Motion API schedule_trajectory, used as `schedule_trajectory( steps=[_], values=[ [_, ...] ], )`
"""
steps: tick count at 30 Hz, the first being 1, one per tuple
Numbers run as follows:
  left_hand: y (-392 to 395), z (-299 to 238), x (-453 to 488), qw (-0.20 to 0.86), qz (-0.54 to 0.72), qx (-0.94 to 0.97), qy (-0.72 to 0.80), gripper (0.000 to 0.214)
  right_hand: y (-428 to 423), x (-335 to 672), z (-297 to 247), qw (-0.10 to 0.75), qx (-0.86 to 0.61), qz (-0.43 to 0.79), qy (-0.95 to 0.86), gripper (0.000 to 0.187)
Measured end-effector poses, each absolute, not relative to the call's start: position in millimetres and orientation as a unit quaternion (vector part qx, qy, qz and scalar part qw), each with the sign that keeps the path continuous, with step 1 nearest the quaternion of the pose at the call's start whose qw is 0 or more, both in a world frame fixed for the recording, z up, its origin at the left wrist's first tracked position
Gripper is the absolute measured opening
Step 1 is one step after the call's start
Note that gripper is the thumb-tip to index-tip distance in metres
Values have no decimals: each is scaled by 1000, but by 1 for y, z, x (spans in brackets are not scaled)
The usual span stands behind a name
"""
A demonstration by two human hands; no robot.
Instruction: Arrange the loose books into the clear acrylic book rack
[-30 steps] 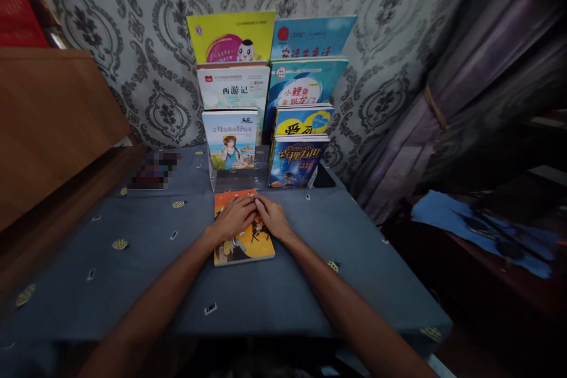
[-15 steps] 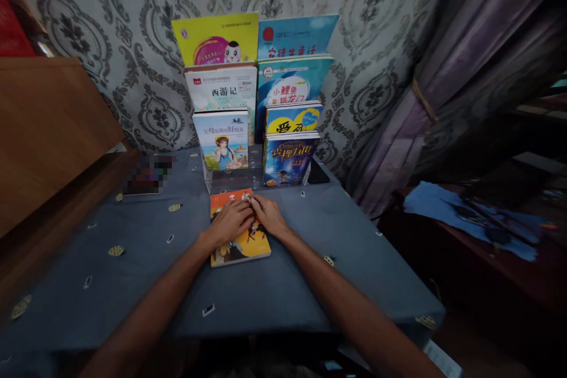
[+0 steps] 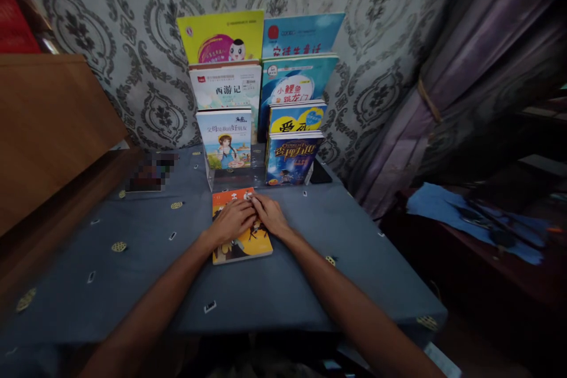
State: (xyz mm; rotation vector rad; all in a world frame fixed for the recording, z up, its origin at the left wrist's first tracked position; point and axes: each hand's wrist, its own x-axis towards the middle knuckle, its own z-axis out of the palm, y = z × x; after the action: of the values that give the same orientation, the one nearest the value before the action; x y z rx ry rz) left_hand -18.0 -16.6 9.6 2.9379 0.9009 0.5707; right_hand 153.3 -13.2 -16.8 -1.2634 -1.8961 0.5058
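An orange-and-yellow paperback book (image 3: 256, 245) lies closed on the cloth-covered table (image 3: 177, 283), in front of a book stand. My left hand (image 3: 233, 221) rests flat on its cover with the fingers stretched out. My right hand (image 3: 270, 214) lies over the book's right side, and its fingertips meet those of my left hand near the upper part of the cover. Neither hand grips the book; both just lie on it. Part of the cover picture is hidden under my fingers.
A clear stand (image 3: 230, 180) holds several upright books, among them a light-blue book (image 3: 225, 144) and a dark-blue book (image 3: 292, 159). Behind its right side lies a flat black object (image 3: 321, 172). A wooden panel (image 3: 48, 130) stands left, a tied curtain (image 3: 407, 142) hangs right.
The whole view has shifted slightly, so everything sits a little further right and up. My hands stay on the book in the same pose.
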Motion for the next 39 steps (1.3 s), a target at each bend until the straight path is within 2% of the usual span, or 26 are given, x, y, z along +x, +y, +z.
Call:
schedule_trajectory(
  steps=[15, 30, 39],
  values=[
    [-17, 11, -18, 16, 187, 940, 284, 24, -13, 153, -19, 382, -502, 173, -756, 32],
    [-21, 11, -19, 35, 213, 945, 245, 30, -18, 153, -10, 393, -541, 132, -732, 38],
    [-20, 11, -17, 24, 207, 940, 269, 26, -15, 154, -12, 388, -538, 128, -737, 35]
  ],
)
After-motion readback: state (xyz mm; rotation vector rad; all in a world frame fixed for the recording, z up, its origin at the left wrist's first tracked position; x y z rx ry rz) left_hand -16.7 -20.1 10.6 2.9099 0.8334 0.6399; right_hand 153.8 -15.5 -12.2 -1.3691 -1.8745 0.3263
